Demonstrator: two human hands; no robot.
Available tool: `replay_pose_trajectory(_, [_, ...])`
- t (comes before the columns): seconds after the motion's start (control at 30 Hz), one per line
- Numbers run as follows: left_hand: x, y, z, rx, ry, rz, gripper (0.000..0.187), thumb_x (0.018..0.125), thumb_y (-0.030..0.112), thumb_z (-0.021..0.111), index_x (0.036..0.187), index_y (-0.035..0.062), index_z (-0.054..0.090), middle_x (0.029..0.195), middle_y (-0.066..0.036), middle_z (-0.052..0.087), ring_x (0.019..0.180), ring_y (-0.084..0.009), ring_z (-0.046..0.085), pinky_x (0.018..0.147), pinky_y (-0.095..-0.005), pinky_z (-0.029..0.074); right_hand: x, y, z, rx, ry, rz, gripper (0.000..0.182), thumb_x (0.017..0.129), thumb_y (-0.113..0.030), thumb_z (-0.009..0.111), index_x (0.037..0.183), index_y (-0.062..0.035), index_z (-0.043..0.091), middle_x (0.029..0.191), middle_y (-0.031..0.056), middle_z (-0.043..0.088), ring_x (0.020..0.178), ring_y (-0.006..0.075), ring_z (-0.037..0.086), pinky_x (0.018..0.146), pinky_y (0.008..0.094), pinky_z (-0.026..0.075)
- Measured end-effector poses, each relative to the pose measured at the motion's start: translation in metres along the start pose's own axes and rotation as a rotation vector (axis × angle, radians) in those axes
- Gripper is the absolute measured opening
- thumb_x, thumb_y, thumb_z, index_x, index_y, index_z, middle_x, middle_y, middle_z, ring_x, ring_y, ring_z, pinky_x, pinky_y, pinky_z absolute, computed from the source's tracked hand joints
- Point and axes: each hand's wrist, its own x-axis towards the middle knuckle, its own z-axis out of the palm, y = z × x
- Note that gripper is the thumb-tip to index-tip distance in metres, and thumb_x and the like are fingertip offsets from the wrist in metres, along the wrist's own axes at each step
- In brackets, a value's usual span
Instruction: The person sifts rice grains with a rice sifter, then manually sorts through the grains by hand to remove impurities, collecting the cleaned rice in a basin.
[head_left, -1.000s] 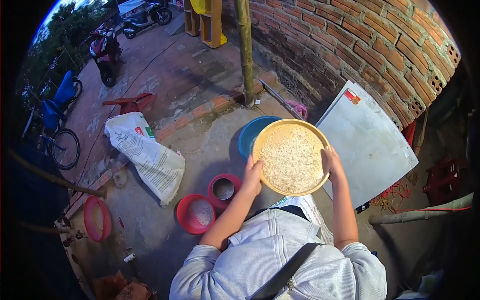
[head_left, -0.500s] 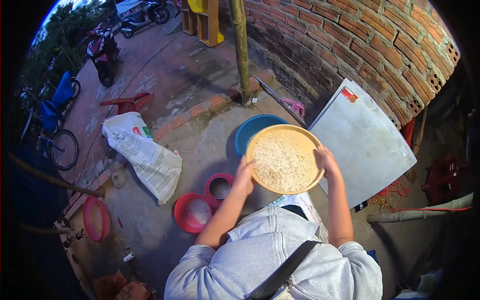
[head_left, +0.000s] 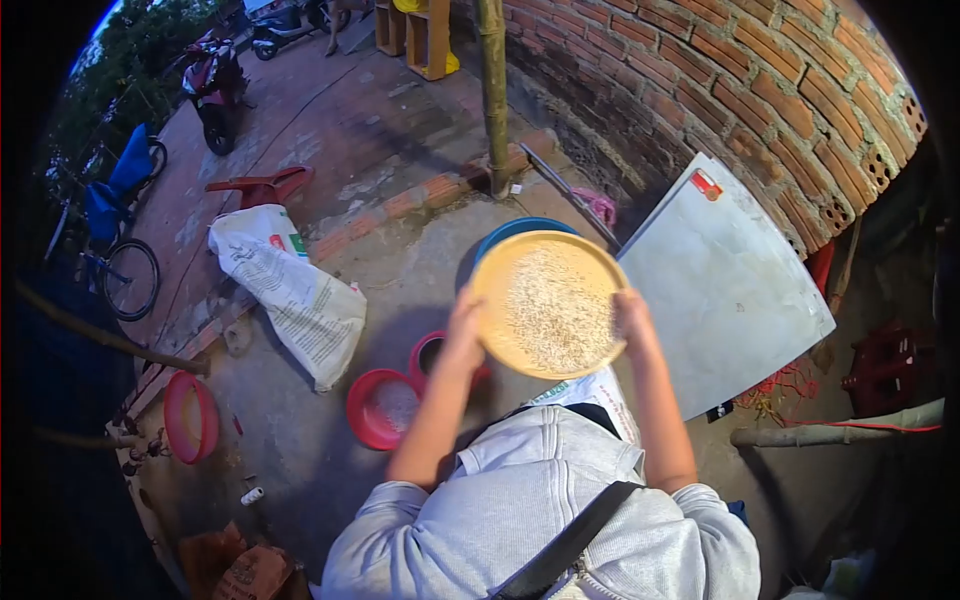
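A round, shallow yellow tray (head_left: 497,275) with a raised rim is held up in front of my body. Pale, rice-like grains (head_left: 560,310) lie in it, mostly towards the middle and right. My left hand (head_left: 464,328) is wrapped round its left rim, and my right hand (head_left: 631,316) grips the right rim; both are slightly blurred. Behind the tray, on the ground, a blue basin (head_left: 520,229) is mostly hidden. Below my left forearm stand a red bowl (head_left: 368,425) with pale grains inside and a second pinkish-red bowl (head_left: 417,352), partly covered by the arm.
A white printed sack (head_left: 300,310) lies left on the concrete. Leaning at the right is a large pale panel (head_left: 720,290) near the brick wall (head_left: 750,100). A bamboo post (head_left: 494,110) stands ahead. At far left rests a red ring-shaped sieve (head_left: 190,418).
The tray and both hands have shifted left and slightly up. Grains have moved to the right in the tray, baring more of its left side. The camera view has shifted a little.
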Motion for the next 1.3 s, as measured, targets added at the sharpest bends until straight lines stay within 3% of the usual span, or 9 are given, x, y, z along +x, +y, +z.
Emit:
replay_pose_trajectory(0.13, [-0.003, 0.035, -0.041, -0.083, 0.034, -0.05, 0.037, 0.093, 0.01, 0.041, 0.13, 0.0057, 0.04, 0.117, -0.013, 0.056, 0.102, -0.0236, 0.058, 0.086, -0.0362, 0.048, -0.042, 0.007, 0.067, 0.151, -0.037, -0.014, 0.015, 0.092, -0.022, 0.051, 0.1, -0.0088, 0.05, 0.069, -0.0032, 0.05, 0.051, 0.008, 0.044, 0.046, 0.0247, 0.038])
replay_pose_trajectory(0.33, [-0.026, -0.016, 0.03, 0.087, 0.143, 0.062, 0.049, 0.093, 0.008, 0.044, 0.14, 0.0083, 0.028, 0.131, -0.011, 0.045, 0.118, -0.0222, 0.044, 0.099, -0.0343, 0.036, 0.009, 0.015, -0.006, 0.263, -0.049, 0.009, 0.022, 0.091, -0.016, 0.048, 0.107, -0.0017, 0.052, 0.079, 0.0053, 0.058, 0.068, 0.0163, 0.055, 0.065, 0.0303, 0.047])
replay_pose_trajectory(0.5, [0.0, 0.006, -0.04, -0.007, 0.041, -0.12, 0.042, 0.095, 0.011, 0.04, 0.137, 0.0115, 0.036, 0.131, -0.009, 0.047, 0.118, -0.0191, 0.046, 0.099, -0.0316, 0.035, -0.011, 0.027, 0.031, 0.037, -0.032, 0.002, 0.028, 0.094, -0.019, 0.046, 0.116, -0.0029, 0.051, 0.097, 0.0083, 0.06, 0.081, 0.0171, 0.057, 0.075, 0.0315, 0.046])
replay_pose_trajectory(0.6, [0.009, 0.018, -0.06, 0.185, 0.031, -0.02, 0.045, 0.093, 0.009, 0.046, 0.137, 0.0081, 0.035, 0.133, -0.011, 0.045, 0.113, -0.021, 0.05, 0.095, -0.0342, 0.04, -0.007, 0.034, 0.037, 0.092, -0.08, 0.019, 0.025, 0.095, -0.019, 0.046, 0.114, -0.0031, 0.052, 0.091, 0.0059, 0.059, 0.08, 0.0154, 0.056, 0.074, 0.0294, 0.046])
replay_pose_trajectory(0.67, [0.007, 0.025, -0.047, 0.64, 0.18, 0.282, 0.049, 0.091, 0.012, 0.052, 0.137, 0.0068, 0.035, 0.132, -0.012, 0.047, 0.116, -0.021, 0.049, 0.096, -0.0343, 0.04, -0.001, 0.035, 0.032, 0.108, -0.031, 0.023, 0.024, 0.095, -0.019, 0.045, 0.112, -0.0031, 0.052, 0.089, 0.0049, 0.058, 0.078, 0.014, 0.055, 0.072, 0.0284, 0.046])
replay_pose_trajectory(0.7, [0.01, 0.027, -0.039, 0.944, 0.259, 0.695, 0.051, 0.086, 0.013, 0.059, 0.132, 0.0043, 0.04, 0.124, -0.017, 0.053, 0.114, -0.0266, 0.052, 0.096, -0.0355, 0.04, 0.007, 0.043, 0.027, 0.135, -0.035, 0.002, 0.024, 0.095, -0.019, 0.045, 0.112, -0.0034, 0.052, 0.088, 0.0047, 0.058, 0.078, 0.0134, 0.055, 0.071, 0.0282, 0.046])
replay_pose_trajectory(0.73, [0.009, 0.034, -0.025, 0.943, 0.259, 0.691, 0.051, 0.086, 0.013, 0.059, 0.132, 0.0043, 0.04, 0.124, -0.017, 0.053, 0.114, -0.0266, 0.052, 0.096, -0.0355, 0.04, 0.004, 0.039, 0.03, 0.133, -0.033, 0.004, 0.024, 0.095, -0.019, 0.045, 0.112, -0.0034, 0.052, 0.088, 0.0047, 0.058, 0.078, 0.0134, 0.055, 0.071, 0.0282, 0.046])
replay_pose_trajectory(0.97, [0.001, 0.038, 0.062, 1.414, -0.533, 0.691, 0.04, 0.084, 0.022, 0.06, 0.121, 0.0068, 0.055, 0.126, -0.013, 0.052, 0.12, -0.0296, 0.045, 0.099, -0.0366, 0.038, -0.004, 0.029, 0.035, 0.125, -0.013, -0.05, 0.026, 0.096, -0.02, 0.044, 0.115, -0.0034, 0.05, 0.092, 0.006, 0.057, 0.081, 0.014, 0.055, 0.074, 0.0291, 0.046])
replay_pose_trajectory(1.3, [-0.02, 0.003, 0.069, 1.445, -0.777, 0.532, 0.026, 0.079, 0.013, 0.06, 0.103, 0.0028, 0.061, 0.109, -0.013, 0.058, 0.104, -0.0291, 0.052, 0.09, -0.036, 0.043, 0.0, 0.041, 0.01, 0.205, 0.044, -0.074, 0.031, 0.096, -0.019, 0.044, 0.122, -0.0028, 0.046, 0.098, 0.0067, 0.057, 0.087, 0.0154, 0.055, 0.079, 0.0305, 0.046])
